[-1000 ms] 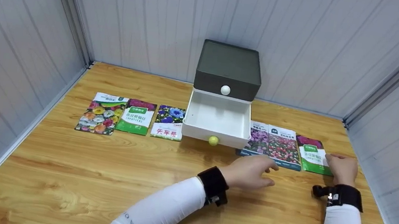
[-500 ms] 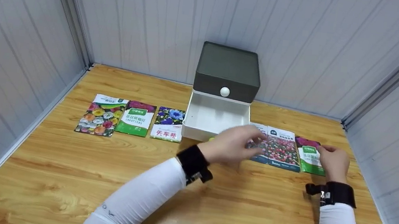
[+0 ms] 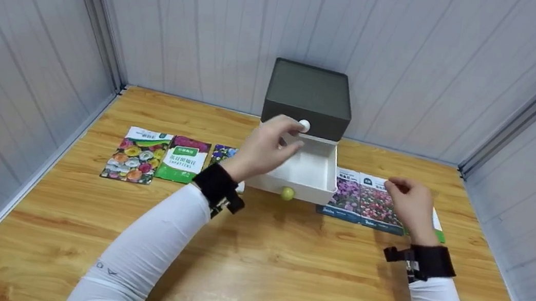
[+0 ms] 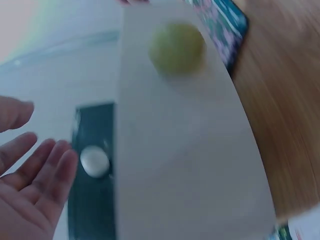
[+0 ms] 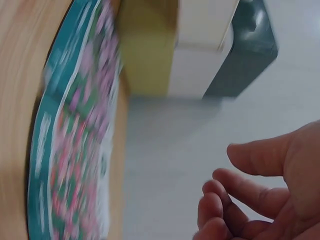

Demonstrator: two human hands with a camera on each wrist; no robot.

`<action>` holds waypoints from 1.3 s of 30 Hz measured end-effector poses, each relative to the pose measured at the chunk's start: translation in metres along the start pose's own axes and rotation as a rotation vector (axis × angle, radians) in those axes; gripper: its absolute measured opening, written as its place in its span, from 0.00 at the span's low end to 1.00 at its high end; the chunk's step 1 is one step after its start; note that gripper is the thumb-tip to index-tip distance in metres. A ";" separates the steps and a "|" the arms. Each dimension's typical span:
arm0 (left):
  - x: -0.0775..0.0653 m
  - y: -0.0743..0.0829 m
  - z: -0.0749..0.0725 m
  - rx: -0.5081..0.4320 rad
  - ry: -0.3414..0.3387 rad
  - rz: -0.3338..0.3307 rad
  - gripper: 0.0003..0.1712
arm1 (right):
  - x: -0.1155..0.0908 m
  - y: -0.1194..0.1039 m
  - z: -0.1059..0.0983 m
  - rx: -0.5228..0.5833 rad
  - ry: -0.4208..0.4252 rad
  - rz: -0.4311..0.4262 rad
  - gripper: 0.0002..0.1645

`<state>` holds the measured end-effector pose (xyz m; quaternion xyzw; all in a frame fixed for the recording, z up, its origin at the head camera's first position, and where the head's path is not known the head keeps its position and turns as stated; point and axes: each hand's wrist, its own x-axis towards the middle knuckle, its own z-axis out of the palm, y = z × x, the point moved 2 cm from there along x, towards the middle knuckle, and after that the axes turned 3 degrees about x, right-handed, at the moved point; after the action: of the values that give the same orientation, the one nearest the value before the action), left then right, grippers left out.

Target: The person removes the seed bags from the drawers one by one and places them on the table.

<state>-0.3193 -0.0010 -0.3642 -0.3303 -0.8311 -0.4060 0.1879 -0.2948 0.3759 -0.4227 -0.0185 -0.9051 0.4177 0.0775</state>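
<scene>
My left hand [image 3: 264,149] hovers over the pulled-out white drawer [image 3: 318,170], holding nothing, its fingers loosely bent. In the head view its fingertips overlap the white knob [image 3: 305,126] of the dark upper drawer; the left wrist view shows the fingers apart. A yellow-green knob [image 3: 287,193] is on the white drawer's front. Bare too, my right hand [image 3: 412,204] is raised above a seed packet with red flowers [image 3: 378,206], fingers loosely curled. A purple-flowered packet [image 3: 346,194] lies left of it. The right hand mostly hides a green-and-white packet [image 3: 438,226].
Further left lie a multicoloured-flower packet [image 3: 136,156], another green-and-white packet [image 3: 183,160] and a blue-flower packet [image 3: 224,152] partly behind the left hand. The dark-topped drawer box [image 3: 311,90] stands near the back wall [image 3: 211,29]. Panels enclose both sides of the wooden table [image 3: 282,277].
My left hand has swung left and up from before the right-hand packets to over the drawer. My right hand has left the rightmost packet, moving left and up. Packets and drawer stay put.
</scene>
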 end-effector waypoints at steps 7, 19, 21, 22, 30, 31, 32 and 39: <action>-0.002 -0.032 -0.027 0.173 0.191 0.006 0.21 | -0.016 -0.038 0.024 0.028 -0.039 -0.104 0.25; 0.006 -0.053 -0.042 0.312 0.149 -0.034 0.30 | -0.048 -0.096 0.063 0.076 -0.058 -0.339 0.16; 0.008 -0.056 -0.043 0.330 0.127 -0.039 0.32 | -0.053 -0.102 0.071 0.079 -0.069 -0.389 0.16; 0.009 -0.057 -0.044 0.339 0.115 -0.046 0.32 | -0.056 -0.105 0.075 0.078 -0.075 -0.418 0.16; 0.016 -0.063 -0.046 0.379 0.021 -0.105 0.34 | -0.068 -0.117 0.106 -0.012 -0.073 -0.629 0.20; 0.017 -0.063 -0.046 0.381 0.013 -0.108 0.34 | -0.069 -0.118 0.109 -0.034 -0.061 -0.652 0.20; 0.018 -0.064 -0.046 0.381 0.004 -0.111 0.34 | -0.070 -0.119 0.112 -0.060 -0.049 -0.674 0.21; 0.021 -0.066 -0.044 0.380 -0.017 -0.127 0.31 | -0.075 -0.119 0.129 -0.231 0.042 -0.786 0.21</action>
<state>-0.3784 -0.0579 -0.3621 -0.2391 -0.9135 -0.2501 0.2139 -0.2372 0.1938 -0.4238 0.3118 -0.8824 0.2515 0.2470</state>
